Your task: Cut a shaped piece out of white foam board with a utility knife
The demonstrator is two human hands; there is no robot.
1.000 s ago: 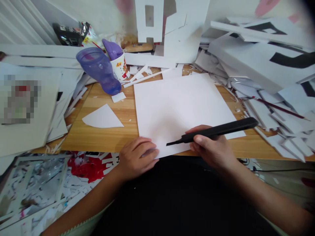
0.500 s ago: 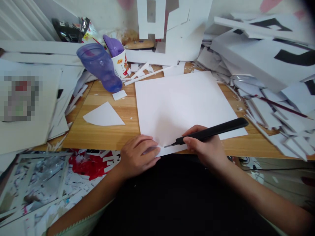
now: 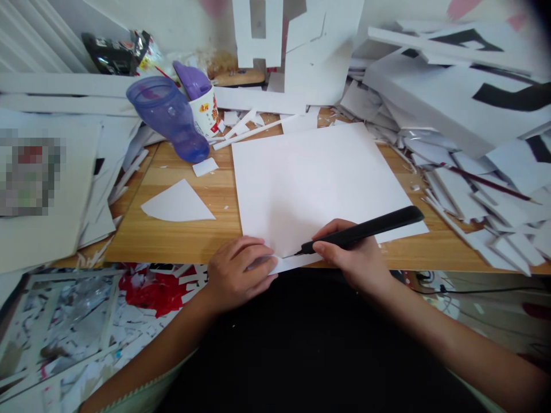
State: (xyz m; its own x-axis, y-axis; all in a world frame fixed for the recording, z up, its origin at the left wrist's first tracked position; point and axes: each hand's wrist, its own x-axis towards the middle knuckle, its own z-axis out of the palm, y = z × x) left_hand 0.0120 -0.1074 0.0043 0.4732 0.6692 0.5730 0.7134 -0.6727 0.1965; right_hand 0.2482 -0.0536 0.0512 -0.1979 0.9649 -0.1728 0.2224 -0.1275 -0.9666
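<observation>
A white sheet of board [image 3: 310,178] lies on the wooden table, its near edge at the table's front. My left hand [image 3: 241,267] is closed over the sheet's near left corner, fingers bent around the edge; its thumb is mostly hidden. In my right hand [image 3: 355,258] is a craft knife with a thick black handle [image 3: 387,222], gripped like a pen and slanting up to the right. Its thin blade points left and meets the sheet close to the near edge, just right of my left fingertips. A curved white offcut [image 3: 178,202] rests left of the sheet.
Behind the sheet's left side stand a purple translucent bottle [image 3: 172,117] and a paper cup [image 3: 205,112]. White board scraps [image 3: 491,189] pile up at right, with a pencil [image 3: 491,182] on them. A cream board [image 3: 47,229] lies left. Cut-out boards [image 3: 318,74] lean behind.
The knife and my right hand have shifted slightly left, nearer my left fingers. My left hand keeps its hold on the sheet. The whole view has moved a little.
</observation>
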